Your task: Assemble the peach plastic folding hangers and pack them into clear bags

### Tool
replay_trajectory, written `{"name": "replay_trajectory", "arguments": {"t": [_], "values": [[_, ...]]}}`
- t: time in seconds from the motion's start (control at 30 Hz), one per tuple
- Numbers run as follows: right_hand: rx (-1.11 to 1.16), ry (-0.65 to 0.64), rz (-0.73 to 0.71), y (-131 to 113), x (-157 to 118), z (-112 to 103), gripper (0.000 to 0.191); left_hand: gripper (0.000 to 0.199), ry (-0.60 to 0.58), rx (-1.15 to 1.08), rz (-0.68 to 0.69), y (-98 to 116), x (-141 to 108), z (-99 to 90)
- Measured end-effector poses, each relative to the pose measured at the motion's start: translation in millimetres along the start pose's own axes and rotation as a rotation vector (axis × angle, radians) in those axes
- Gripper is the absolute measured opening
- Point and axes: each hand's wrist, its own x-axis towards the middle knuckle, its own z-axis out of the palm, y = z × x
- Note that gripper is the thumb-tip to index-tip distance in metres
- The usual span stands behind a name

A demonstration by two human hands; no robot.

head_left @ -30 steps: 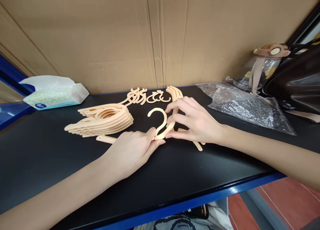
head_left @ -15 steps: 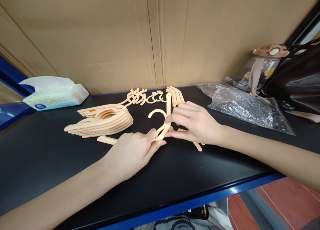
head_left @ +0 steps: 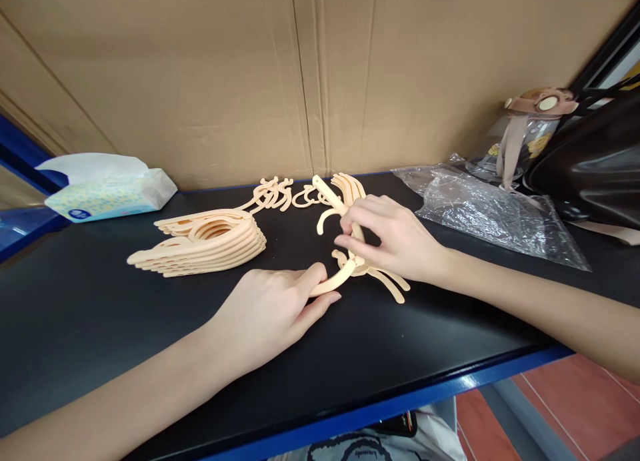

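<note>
On the black counter (head_left: 400,354), a tissue pack (head_left: 107,189) sits far left of the fingers and beyond them; a stack of folded hangers (head_left: 225,244) lies nearer, just past the left hand (head_left: 273,311). Farther beyond those fingers is a cluster of hanger pieces (head_left: 270,193). The left thumb and fingers pinch one curved arm of a cream plastic hanger (head_left: 335,282), which spans to the right hand (head_left: 397,237), whose curled fingers grip it near its hook. Curved strips (head_left: 353,189) lie behind the right fingers, loose hanger arms (head_left: 393,289) just below them. Well right of them are a crumpled clear plastic bag (head_left: 485,211), a strapped water bottle (head_left: 543,127) and a glossy black bag (head_left: 595,154).
</note>
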Motion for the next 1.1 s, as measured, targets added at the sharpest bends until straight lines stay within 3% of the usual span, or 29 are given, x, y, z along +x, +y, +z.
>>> {"name": "replay_trajectory", "arguments": {"t": [0.07, 0.2, 0.5, 0.87, 1.1], "values": [[-0.004, -0.004, 0.070, 5.7, 1.2, -0.9, 0.005, 0.026, 0.061, 0.012, -0.011, -1.4, 0.5, -1.7], [-0.030, -0.011, 0.134, 17.7, 3.5, -3.8, 0.013, 0.025, 0.163, 0.013, -0.051, -6.8, 4.3, -5.6], [-0.066, -0.109, 0.110, 23.0, 3.0, -6.3, 0.020, 0.026, 0.336, 0.087, -0.046, -17.8, 10.4, 3.8], [-0.325, -0.191, 0.080, 28.5, 1.9, 0.5, 0.020, 0.027, 0.194, 0.036, -0.003, -24.7, 16.8, 8.7], [-0.302, -0.306, 0.011, 28.8, -0.2, 4.3, 0.026, 0.026, 0.167, -0.047, 0.017, -26.4, 16.5, 11.0]]}}
